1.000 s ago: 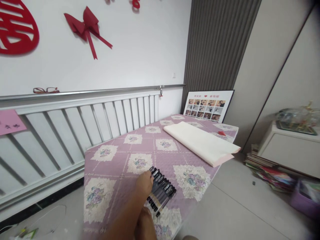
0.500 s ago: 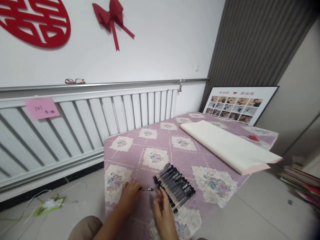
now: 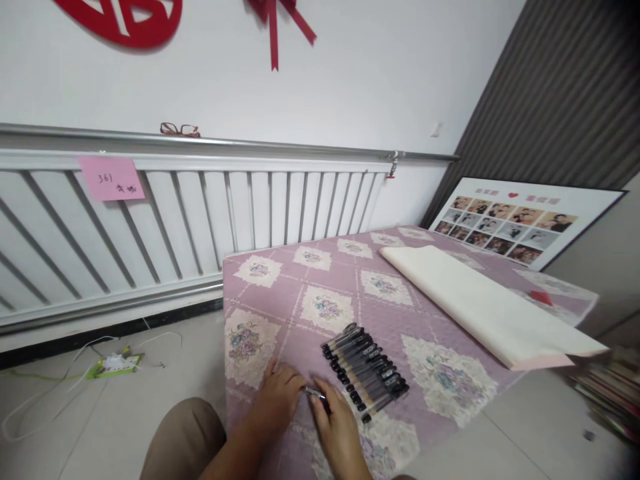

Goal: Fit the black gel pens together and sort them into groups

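A single pen spans the short gap between my two hands, low over the patterned tablecloth. My left hand is closed round its left end, with the fingers bent over it. My right hand has thumb and forefinger closed on the dark right end, which they partly hide. Just beyond my right hand, a row of several black-capped pens lies side by side on the purple floral tablecloth.
A folded cream sheet lies along the table's right side, near a red piece. Behind it leans a photo board. A white radiator lines the wall. Cables and a power strip are on the floor at left.
My right hand has come away from the pen row and taken hold of the pen's right end. My left hand still grips that pen. The camera view has shifted down and left.
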`<state>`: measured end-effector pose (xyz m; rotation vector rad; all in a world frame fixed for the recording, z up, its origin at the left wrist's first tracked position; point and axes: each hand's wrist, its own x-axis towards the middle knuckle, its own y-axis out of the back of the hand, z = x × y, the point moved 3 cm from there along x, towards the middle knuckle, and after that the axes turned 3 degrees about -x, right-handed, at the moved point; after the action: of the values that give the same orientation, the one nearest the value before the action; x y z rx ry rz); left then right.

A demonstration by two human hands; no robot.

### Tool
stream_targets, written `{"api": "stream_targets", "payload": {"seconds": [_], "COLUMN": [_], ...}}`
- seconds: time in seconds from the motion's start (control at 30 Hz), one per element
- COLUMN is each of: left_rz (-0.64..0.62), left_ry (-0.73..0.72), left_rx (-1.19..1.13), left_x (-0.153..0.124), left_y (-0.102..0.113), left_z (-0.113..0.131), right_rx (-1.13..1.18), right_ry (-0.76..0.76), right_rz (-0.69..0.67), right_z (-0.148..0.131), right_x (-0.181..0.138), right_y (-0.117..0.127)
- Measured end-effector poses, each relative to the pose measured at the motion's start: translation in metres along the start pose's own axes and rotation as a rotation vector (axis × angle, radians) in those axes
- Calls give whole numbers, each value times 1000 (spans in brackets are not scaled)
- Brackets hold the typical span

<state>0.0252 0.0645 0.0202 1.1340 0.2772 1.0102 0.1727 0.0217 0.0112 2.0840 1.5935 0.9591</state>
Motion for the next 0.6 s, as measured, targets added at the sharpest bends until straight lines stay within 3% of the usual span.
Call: {"api": "stream_targets", "payload": {"seconds": [0.17,0.33,0.47,0.6], "left_rz": [30,58,76,62], "left_ry": [-42,-47,8,28], "left_rx": [1,29,28,-6], "left_x": [-3,-3,-2,-1], "left_y": [-3,-3,-3,-2], "left_z": [-2,1,1,0], "right_rx": [165,420,675,621], "right_ry": [-96,-278,-373,-307], "right_rz": [9,106,-6,-68], "right_z": [4,13,8,-7], "right_x": [1,2,5,11], "right_y": [3,4,-10,-20]}}
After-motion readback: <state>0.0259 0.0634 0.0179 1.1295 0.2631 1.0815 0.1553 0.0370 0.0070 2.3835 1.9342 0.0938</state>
